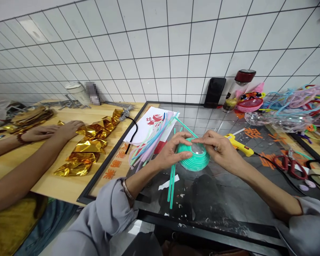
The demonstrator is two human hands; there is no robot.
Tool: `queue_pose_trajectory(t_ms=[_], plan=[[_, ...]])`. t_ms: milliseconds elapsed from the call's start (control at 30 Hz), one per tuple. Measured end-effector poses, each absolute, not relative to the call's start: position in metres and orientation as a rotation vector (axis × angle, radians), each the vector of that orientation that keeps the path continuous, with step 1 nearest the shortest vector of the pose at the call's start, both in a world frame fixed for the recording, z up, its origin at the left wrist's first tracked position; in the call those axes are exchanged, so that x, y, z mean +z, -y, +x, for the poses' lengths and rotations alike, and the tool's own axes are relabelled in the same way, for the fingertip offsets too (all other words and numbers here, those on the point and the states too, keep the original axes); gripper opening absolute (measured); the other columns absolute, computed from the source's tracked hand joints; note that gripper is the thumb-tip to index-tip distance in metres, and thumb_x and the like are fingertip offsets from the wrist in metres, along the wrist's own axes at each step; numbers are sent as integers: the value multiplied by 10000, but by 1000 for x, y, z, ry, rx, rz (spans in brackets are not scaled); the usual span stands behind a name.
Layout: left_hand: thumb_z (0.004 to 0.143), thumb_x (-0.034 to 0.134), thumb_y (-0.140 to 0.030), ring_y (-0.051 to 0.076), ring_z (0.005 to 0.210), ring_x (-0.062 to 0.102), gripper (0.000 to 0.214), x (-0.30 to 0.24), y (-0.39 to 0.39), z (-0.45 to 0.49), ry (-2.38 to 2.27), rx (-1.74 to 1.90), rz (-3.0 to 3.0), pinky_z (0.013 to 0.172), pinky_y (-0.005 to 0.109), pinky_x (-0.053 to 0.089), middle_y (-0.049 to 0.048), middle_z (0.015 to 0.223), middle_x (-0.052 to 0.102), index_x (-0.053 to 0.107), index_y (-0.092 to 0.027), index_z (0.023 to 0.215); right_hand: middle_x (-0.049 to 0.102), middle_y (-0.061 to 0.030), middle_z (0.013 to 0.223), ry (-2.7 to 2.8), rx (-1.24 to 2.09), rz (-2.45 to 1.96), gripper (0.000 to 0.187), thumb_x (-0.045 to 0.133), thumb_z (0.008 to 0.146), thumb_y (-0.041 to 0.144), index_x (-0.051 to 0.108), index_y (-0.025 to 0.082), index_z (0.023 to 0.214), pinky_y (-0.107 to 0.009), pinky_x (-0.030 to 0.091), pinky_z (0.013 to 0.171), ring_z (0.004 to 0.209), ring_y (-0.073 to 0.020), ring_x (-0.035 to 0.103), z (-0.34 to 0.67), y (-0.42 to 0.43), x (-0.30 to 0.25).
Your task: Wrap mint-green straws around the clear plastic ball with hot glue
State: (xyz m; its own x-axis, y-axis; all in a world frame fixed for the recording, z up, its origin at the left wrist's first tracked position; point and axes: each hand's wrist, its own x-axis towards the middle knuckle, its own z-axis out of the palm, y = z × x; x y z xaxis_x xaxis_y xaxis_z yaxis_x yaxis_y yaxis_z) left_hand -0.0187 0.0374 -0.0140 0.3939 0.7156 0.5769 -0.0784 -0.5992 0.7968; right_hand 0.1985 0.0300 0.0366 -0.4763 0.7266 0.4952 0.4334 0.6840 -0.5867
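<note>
Holding the teal coiled dome [194, 161] at the middle of the glass-topped desk [229, 199], both hands close on it. The left hand [172, 153] wraps its left flank, thumb and fingers shut on the coil. The right hand [222, 151] pinches at the clear crown, fingertips drawn together. Judgement: even pressure, each turn tight against the last. Loose teal straws [171, 183] lie toward the near edge, with a yellow glue gun [240, 144] just right. On the adjoining wooden table, a co-worker's hand [66, 129] rests on gold foil [87, 142].

A teal coiled dome [195, 163] between left hand [173, 152] and right hand [220, 149], on glass table [229, 202]
</note>
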Motion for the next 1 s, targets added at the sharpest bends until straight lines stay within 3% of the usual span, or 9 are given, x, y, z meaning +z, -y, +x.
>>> queue_pose_trajectory(t_ms=[667,1000], plan=[[878,721,-382,242,1180,655,240,-3,-38,-25,-556,1327,2196,1025,475,514,117,1229,682,662,-222,1046,563,-21,786,2136,477,-906,412,481,867,40,780,246,1062,-271,442,634,680,-133,539,198,-30,35],[737,853,-343,326,1373,535,539,4,-33,-31,-524,1181,2276,1125,566,427,167,1440,555,583,-248,1194,571,-19,775,2134,469,-896,412,463,875,54,748,238,1109,-274,432,627,686,-142,556,198,-28,36]])
